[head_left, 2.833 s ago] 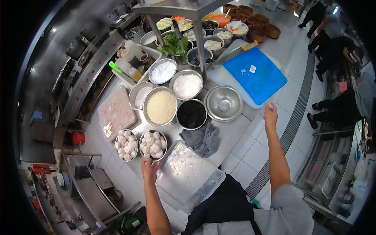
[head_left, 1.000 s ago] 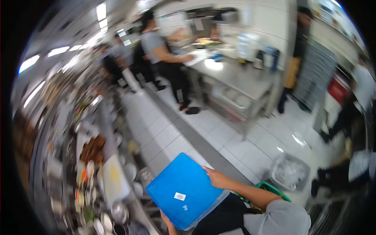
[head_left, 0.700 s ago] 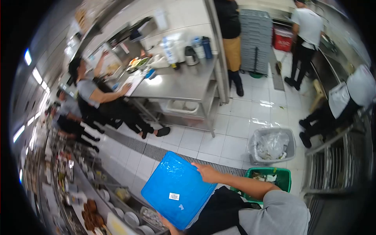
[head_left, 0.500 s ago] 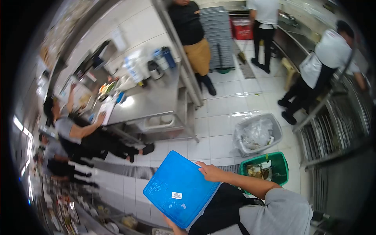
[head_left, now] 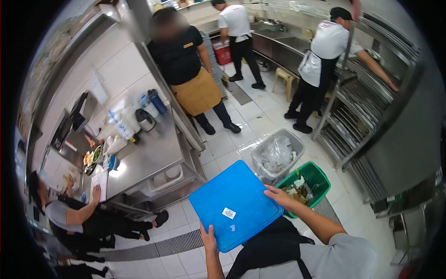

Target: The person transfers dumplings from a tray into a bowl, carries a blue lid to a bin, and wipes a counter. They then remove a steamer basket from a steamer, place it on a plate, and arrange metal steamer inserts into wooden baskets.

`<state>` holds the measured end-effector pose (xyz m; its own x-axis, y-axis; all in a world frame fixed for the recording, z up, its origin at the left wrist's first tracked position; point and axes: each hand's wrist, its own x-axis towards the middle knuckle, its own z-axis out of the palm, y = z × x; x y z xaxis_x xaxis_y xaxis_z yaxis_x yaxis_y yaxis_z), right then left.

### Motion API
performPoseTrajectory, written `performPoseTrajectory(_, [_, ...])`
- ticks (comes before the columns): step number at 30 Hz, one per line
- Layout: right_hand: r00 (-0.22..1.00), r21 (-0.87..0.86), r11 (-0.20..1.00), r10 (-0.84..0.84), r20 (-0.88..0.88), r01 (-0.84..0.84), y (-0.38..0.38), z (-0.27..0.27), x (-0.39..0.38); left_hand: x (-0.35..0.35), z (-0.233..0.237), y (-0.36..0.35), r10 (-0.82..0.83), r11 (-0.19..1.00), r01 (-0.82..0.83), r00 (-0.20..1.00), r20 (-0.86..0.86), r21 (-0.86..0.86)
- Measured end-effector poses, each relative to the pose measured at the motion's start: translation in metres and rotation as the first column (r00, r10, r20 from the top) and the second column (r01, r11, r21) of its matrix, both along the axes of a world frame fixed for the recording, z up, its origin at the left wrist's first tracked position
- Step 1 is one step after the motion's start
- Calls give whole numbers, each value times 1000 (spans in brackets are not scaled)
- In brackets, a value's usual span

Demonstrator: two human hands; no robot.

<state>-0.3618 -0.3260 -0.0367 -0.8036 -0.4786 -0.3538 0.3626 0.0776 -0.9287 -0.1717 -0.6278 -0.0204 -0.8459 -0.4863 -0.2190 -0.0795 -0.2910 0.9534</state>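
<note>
A square blue plastic lid (head_left: 218, 193) with a small white label spans the space in front of my body, held level by both hands. My left hand (head_left: 209, 239) grips its near-left edge, thumb on top. On the right edge, my right hand (head_left: 278, 195) is closed with its fingers near the corner. What lies beneath the lid is hidden. Just past my right hand stands a green bin (head_left: 323, 190) with food scraps, and beside it a grey bin (head_left: 297, 156) lined with a clear bag.
A steel worktable (head_left: 148, 160) stands ahead to the left, with a person (head_left: 69, 214) working at its far end. Another person (head_left: 181, 60) in a tan apron stands beyond it. At the right, a person (head_left: 320, 56) reaches into a steel tray rack (head_left: 357, 111). A floor drain (head_left: 176, 244) crosses the tiles.
My view has swung to the right, so the worktable and bins sit further left. The lid stays in both hands; my left hand shows more fully now. The person at the rack now stands more upright.
</note>
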Motion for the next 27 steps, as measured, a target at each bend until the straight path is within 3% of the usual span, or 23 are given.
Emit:
performPoseTrajectory(1, [999,1,999,-37,8,37,2,11,10,-5,0,-5,-36,999,36,999,-10,4])
performPoseTrajectory(3, [954,-132,991,21,298,19,18,36,28,-16,-4,-10,-110,994,110,994,-17,21])
performPoseTrajectory(4, [977,28,997,-79,197,75,17,41,40,-21,-9,-13,-138,990,138,990,3,22])
performPoseTrajectory(5, [974,38,994,-110,198,105,17,44,50,-27,-15,-15,-163,986,162,986,20,24])
performPoseTrajectory(7, [978,314,926,-207,-40,209,17,45,68,-32,-34,-18,-206,978,206,977,49,16])
performPoseTrajectory(11, [938,464,815,-305,-166,347,13,17,95,-40,-31,-24,-297,954,298,948,113,6])
performPoseTrajectory(15, [947,463,829,-310,-88,314,5,32,111,-37,-30,-34,-334,942,335,939,87,-3])
performPoseTrajectory(18, [919,414,826,-385,-82,383,-6,24,114,-42,-30,-43,-336,936,343,937,101,-72])
performPoseTrajectory(23, [915,335,857,-401,-44,392,-14,23,117,-33,-20,-47,-328,944,330,935,133,12])
performPoseTrajectory(25, [905,335,845,-421,-61,416,-13,19,118,-32,-34,-49,-334,942,335,931,145,13])
performPoseTrajectory(27, [903,231,882,-428,29,410,-8,16,122,-35,-49,-51,-347,937,350,925,156,12])
